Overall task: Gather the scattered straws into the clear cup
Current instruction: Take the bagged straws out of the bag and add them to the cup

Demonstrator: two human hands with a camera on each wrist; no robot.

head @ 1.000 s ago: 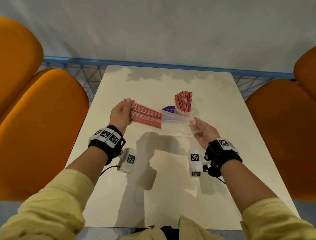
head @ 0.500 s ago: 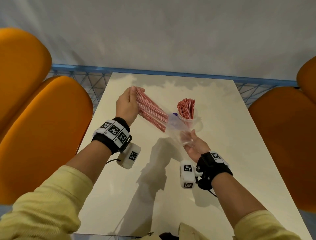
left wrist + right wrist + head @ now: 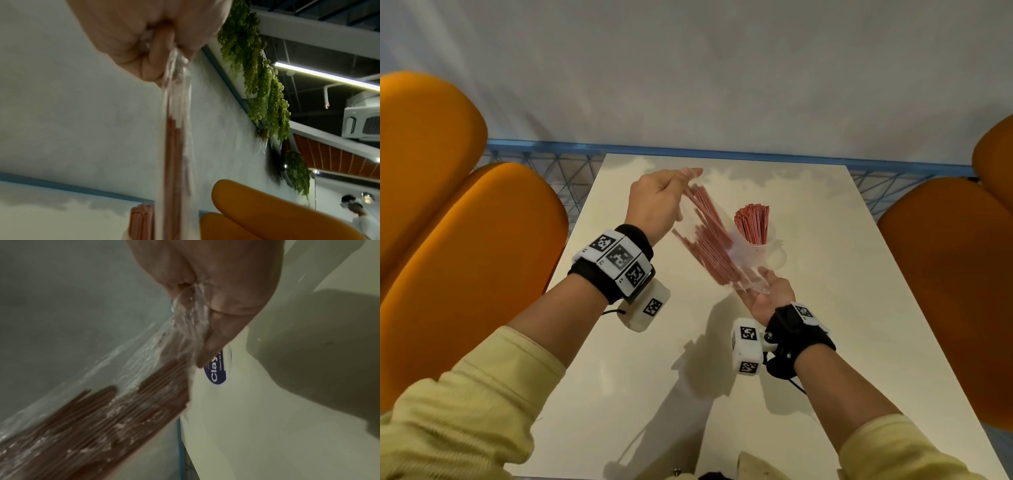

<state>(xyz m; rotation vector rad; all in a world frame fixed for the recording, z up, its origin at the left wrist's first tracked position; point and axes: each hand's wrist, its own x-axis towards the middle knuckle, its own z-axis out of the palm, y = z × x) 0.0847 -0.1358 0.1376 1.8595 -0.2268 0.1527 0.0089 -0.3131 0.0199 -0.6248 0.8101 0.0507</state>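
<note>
A clear plastic bag of red straws [image 3: 709, 246] hangs steeply over the cream table [image 3: 825, 325]. My left hand [image 3: 661, 202] is raised and pinches the bag's upper end [image 3: 176, 68]. My right hand [image 3: 767, 291], palm up and lower, grips the bag's crumpled bottom end [image 3: 191, 318]. In the right wrist view the straws [image 3: 102, 410] lie loosely in the plastic. The clear cup [image 3: 756, 245] stands on the table just behind the bag, packed with upright red straws [image 3: 751, 222]. No loose straws show on the table.
Orange chairs [image 3: 465, 257] [image 3: 955, 274] flank the table on both sides. A blue rail [image 3: 722, 150] and a grey wall run behind its far edge. A blue round sticker [image 3: 218, 369] lies on the table near the cup.
My left hand has risen and moved away from me, while the right hand dropped and came nearer. The bag went from nearly level to steeply tilted, and the straws slid down inside it.
</note>
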